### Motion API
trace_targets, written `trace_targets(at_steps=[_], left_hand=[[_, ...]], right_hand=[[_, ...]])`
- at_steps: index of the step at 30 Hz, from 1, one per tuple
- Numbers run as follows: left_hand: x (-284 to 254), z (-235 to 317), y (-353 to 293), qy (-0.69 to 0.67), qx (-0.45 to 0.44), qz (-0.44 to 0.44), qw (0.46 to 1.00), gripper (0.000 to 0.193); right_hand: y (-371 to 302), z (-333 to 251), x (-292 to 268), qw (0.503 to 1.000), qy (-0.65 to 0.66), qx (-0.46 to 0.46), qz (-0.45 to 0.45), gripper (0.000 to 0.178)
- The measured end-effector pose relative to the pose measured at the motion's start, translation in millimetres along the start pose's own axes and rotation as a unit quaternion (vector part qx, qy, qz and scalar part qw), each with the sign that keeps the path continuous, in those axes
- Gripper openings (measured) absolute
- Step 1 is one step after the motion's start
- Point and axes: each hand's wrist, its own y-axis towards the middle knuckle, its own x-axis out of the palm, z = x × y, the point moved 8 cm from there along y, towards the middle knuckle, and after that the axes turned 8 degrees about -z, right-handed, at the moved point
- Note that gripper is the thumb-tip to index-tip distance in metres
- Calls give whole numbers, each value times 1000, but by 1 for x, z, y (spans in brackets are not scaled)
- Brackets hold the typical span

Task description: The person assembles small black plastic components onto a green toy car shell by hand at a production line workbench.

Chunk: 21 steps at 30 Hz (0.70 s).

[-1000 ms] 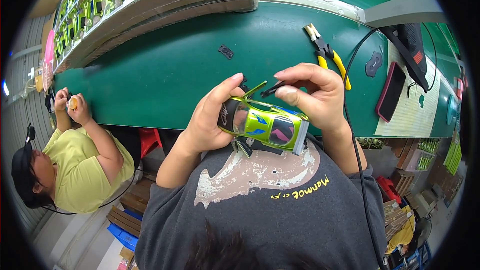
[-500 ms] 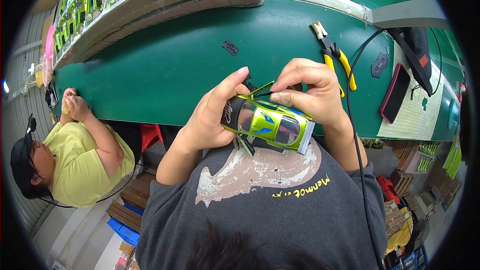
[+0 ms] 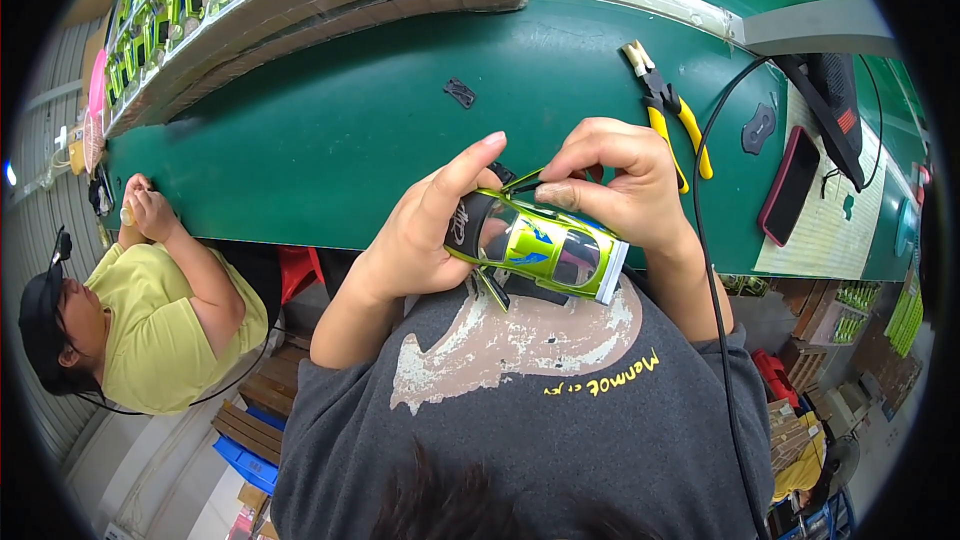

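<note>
A shiny green toy car (image 3: 540,245) with blue markings and a black hood is held over the table's near edge, in front of my chest. My left hand (image 3: 420,225) grips its hood end, with the thumb and fingers on either side. My right hand (image 3: 625,180) is closed in a pinch at the open door (image 3: 522,181) on the car's far side. Dark trim shows by the fingertips, partly hidden by them. The door (image 3: 493,288) on the near side also stands open. Behind my left fingers, a small black part (image 3: 502,172) is half covered.
On the green table (image 3: 330,150) lie a flat black part (image 3: 460,92), yellow-handled pliers (image 3: 665,110), another dark plate (image 3: 759,128) and a phone (image 3: 790,185). A black cable (image 3: 703,240) runs past my right arm. Cardboard trays (image 3: 330,15) hold green car bodies. A co-worker (image 3: 165,320) sits at left.
The far-side door has swung inward, closer to the car's body. My right fingertips have shifted slightly left with it. My left hand keeps its grip on the car.
</note>
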Motion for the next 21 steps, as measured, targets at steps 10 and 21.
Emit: trace_targets(at_steps=[10, 21], left_hand=[[-4, 13, 12, -12, 47, -10, 999, 36], [1, 35, 16, 129, 112, -66, 983, 43]], right_hand=[[-3, -10, -6, 996, -68, 1, 57, 17], [-7, -16, 2, 995, -60, -71, -19, 13]])
